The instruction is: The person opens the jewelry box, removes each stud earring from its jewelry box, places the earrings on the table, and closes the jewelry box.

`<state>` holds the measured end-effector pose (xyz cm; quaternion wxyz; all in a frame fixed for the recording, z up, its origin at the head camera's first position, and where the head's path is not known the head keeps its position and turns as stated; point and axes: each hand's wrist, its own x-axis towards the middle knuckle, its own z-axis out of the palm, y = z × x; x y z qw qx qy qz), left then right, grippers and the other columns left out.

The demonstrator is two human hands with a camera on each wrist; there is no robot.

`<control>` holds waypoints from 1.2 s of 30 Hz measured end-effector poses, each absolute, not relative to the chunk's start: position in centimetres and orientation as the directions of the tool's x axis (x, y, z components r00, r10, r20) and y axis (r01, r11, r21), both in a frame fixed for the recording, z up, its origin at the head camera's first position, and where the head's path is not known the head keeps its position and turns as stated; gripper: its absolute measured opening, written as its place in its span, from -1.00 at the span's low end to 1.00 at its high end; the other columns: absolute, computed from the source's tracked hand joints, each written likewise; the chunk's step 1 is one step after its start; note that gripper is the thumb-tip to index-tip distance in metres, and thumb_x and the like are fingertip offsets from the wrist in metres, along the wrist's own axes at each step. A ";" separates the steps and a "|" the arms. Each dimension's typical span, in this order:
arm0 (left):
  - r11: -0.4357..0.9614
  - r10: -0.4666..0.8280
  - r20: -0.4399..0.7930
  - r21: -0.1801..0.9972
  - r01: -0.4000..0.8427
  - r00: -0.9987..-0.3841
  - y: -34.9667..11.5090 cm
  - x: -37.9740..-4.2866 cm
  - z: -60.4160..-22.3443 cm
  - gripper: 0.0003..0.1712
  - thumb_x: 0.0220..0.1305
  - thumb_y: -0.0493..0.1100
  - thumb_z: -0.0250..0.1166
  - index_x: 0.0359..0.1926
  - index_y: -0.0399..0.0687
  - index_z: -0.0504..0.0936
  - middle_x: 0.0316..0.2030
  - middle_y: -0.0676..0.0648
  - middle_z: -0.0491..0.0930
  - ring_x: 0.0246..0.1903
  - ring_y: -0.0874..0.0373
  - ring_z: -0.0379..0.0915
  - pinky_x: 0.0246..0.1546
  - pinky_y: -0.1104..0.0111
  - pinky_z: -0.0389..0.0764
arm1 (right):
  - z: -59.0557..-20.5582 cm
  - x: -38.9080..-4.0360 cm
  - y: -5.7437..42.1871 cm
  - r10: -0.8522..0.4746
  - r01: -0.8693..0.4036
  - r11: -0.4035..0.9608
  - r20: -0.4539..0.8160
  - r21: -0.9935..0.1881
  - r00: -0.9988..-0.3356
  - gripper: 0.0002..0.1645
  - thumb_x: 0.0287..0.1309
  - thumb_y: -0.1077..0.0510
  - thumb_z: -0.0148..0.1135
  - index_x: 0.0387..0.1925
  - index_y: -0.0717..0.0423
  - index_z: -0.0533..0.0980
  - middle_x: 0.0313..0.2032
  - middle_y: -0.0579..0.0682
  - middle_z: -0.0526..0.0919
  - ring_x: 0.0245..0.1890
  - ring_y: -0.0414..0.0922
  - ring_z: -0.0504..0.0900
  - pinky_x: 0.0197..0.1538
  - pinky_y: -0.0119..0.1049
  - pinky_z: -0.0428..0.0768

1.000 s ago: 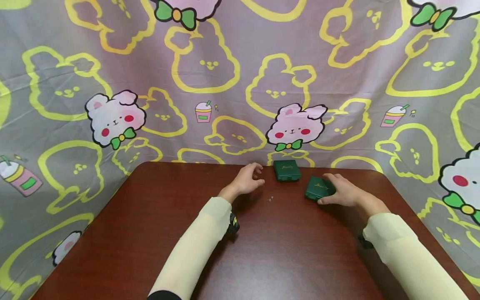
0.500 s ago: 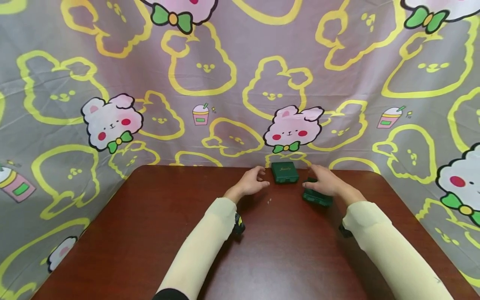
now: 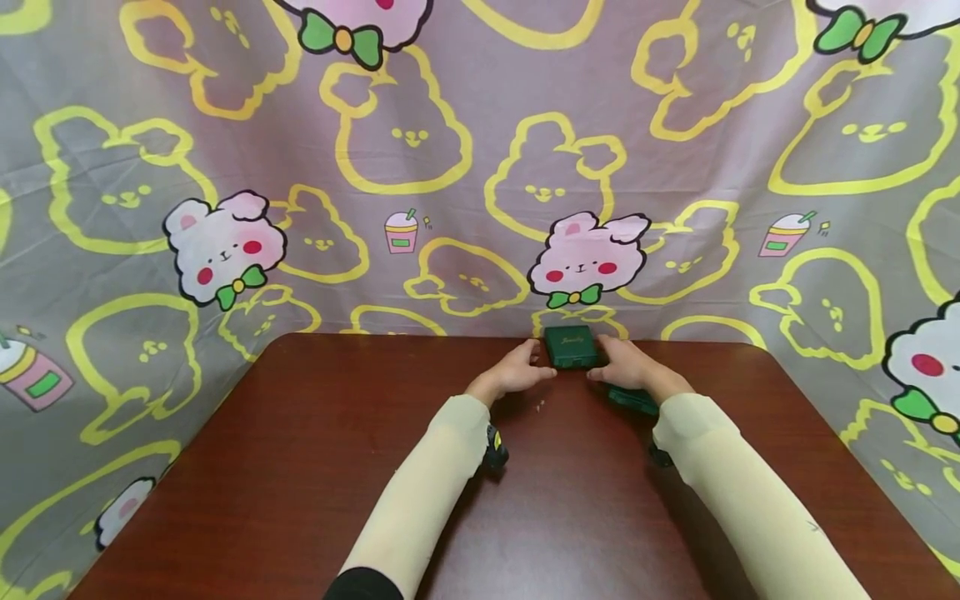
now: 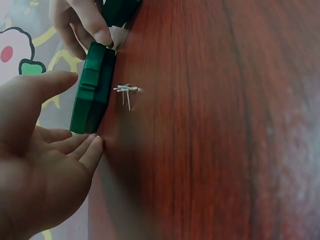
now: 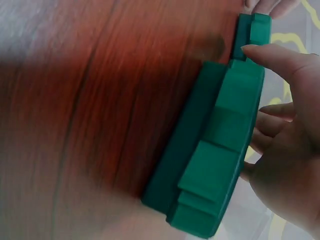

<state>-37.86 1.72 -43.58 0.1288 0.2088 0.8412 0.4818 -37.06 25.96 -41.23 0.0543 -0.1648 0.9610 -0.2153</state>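
A green jewelry box (image 3: 572, 347) with gold lettering on its lid sits shut at the table's back edge. My left hand (image 3: 517, 369) is at its left side, fingers and thumb spread. In the left wrist view, the fingertips of my left hand (image 4: 47, 150) reach right up to the end of this box (image 4: 91, 90). My right hand (image 3: 624, 364) comes to the box's right side, its thumb by the front corner. Beneath that hand, a second green jewelry box (image 3: 632, 400) is partly covered; it looms large in the right wrist view, below the thumb of my right hand (image 5: 290, 120).
Several tiny white stick-like pieces (image 4: 127, 91) lie on the brown wooden table (image 3: 300, 467), just in front of the back box. A patterned cloth (image 3: 450, 167) hangs behind the table and along both sides.
My right hand has left the second box and moved leftward to the back box's right side. My left hand has shifted right, closer to that box's left side. Both boxes stay put.
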 end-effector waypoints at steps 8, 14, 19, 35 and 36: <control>0.442 0.515 -0.096 0.881 0.168 -0.852 1.9 -38.2 -43.8 -0.18 0.46 -0.31 0.07 0.60 -0.28 -0.08 0.57 -0.23 0.06 0.55 -0.06 -0.03 0.50 0.13 0.09 | -41.4 -36.8 24.9 -0.365 -0.313 0.846 -0.039 -0.432 -0.930 -0.10 0.30 0.14 0.29 0.45 0.54 0.10 0.34 0.47 0.37 0.36 0.35 0.35 0.38 0.24 0.29; 0.393 0.522 -0.095 0.909 0.140 -0.847 1.7 -37.8 -43.8 -0.17 0.37 -0.41 0.02 0.59 -0.29 -0.05 0.56 -0.25 0.07 0.54 -0.07 -0.02 0.49 0.12 0.10 | -41.6 -36.5 24.0 -0.370 -0.320 0.848 -0.040 -0.423 -0.928 -0.14 0.31 0.16 0.27 0.43 0.56 0.13 0.28 0.46 0.44 0.31 0.30 0.43 0.34 0.19 0.38; 0.355 0.491 -0.061 0.925 0.136 -0.869 1.5 -37.7 -43.7 -0.31 0.34 -0.44 0.06 0.48 -0.32 0.17 0.41 -0.26 0.30 0.40 -0.04 0.20 0.40 0.10 0.23 | -41.7 -36.4 23.8 -0.383 -0.344 0.816 0.011 -0.465 -0.924 -0.23 0.26 0.26 0.28 0.37 0.56 0.21 0.19 0.44 0.54 0.19 0.25 0.58 0.23 0.13 0.51; 0.481 0.385 0.012 0.851 0.212 -0.923 -0.5 -36.6 -43.2 -0.32 0.20 -0.37 0.41 0.30 -0.38 0.33 0.17 -0.33 0.49 0.22 -0.17 0.48 0.18 0.07 0.52 | -41.9 -36.0 23.0 -0.399 -0.369 0.758 0.065 -0.539 -0.915 -0.28 0.14 0.25 0.43 0.26 0.48 0.36 0.07 0.32 0.63 0.07 0.17 0.66 0.16 0.07 0.58; 0.482 0.386 0.013 0.850 0.214 -0.923 -0.7 -36.5 -43.1 -0.30 0.18 -0.37 0.43 0.30 -0.38 0.33 0.17 -0.33 0.49 0.21 -0.17 0.48 0.18 0.07 0.52 | -41.9 -35.9 22.9 -0.399 -0.369 0.757 0.066 -0.539 -0.915 -0.29 0.13 0.25 0.44 0.25 0.47 0.37 0.07 0.31 0.63 0.07 0.17 0.66 0.16 0.07 0.57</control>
